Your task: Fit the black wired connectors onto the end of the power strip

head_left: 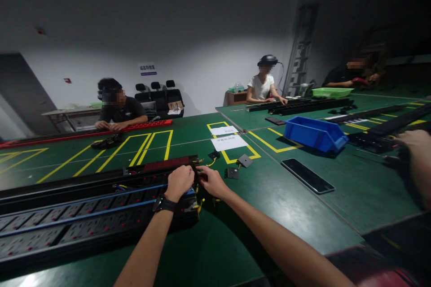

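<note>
Head cam, L hand (182, 182), R hand (213, 182) at long blk strip (111, 228), glossy tbl (299, 219)

Long black socket strips (101, 224), blue-edged, lying flat

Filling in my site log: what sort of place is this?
Likely an assembly workshop, judging by the yellow-marked green worktable, the long black module-lined unit and the blue bin.

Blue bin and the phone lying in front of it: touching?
Apart. The head view shows a strip of green tabletop between the phone's far edge and the base of the blue bin.
</note>
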Demonstrator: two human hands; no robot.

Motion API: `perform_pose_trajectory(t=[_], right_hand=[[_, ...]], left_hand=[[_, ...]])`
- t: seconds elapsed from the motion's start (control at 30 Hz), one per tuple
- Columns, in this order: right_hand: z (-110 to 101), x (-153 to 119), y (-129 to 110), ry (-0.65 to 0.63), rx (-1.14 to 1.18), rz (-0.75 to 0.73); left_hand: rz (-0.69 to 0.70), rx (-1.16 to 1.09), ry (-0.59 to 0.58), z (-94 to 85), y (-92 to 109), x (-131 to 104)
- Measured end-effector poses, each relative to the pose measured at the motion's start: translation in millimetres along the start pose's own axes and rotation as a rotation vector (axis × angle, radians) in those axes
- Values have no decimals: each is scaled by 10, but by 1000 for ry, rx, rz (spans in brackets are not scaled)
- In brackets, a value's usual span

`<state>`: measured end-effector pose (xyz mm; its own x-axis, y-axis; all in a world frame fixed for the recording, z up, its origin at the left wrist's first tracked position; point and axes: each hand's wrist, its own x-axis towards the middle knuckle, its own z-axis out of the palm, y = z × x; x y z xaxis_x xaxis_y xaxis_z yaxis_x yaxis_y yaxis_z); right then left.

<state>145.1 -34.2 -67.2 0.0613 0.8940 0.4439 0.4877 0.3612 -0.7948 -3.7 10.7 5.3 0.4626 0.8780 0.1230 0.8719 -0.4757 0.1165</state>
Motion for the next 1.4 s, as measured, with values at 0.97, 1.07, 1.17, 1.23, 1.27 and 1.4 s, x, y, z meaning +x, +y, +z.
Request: perform_pose_trajectory(t=[0.97,1.07,1.17,1.23,1.27,1.4], right_hand=[[17,-22,-35,-25,-110,43],[18,-18,-42,22,-102,65],[23,-15,-35,49,-112,94],[31,-17,-27,41,-125,102],[35,-18,-22,35,-127,102],[50,-24,-6,12,-119,85]], left_hand=[[-119,-82,0,-92,34,-50],[-115,-80,-4,-100,28,-52],[-112,-73,-9,-104,26,-53],[-110,-67,-9,-103,28,-54],[-111,-64,-9,-101,29,-54],[-114,-53,-9,-87,29,-51]])
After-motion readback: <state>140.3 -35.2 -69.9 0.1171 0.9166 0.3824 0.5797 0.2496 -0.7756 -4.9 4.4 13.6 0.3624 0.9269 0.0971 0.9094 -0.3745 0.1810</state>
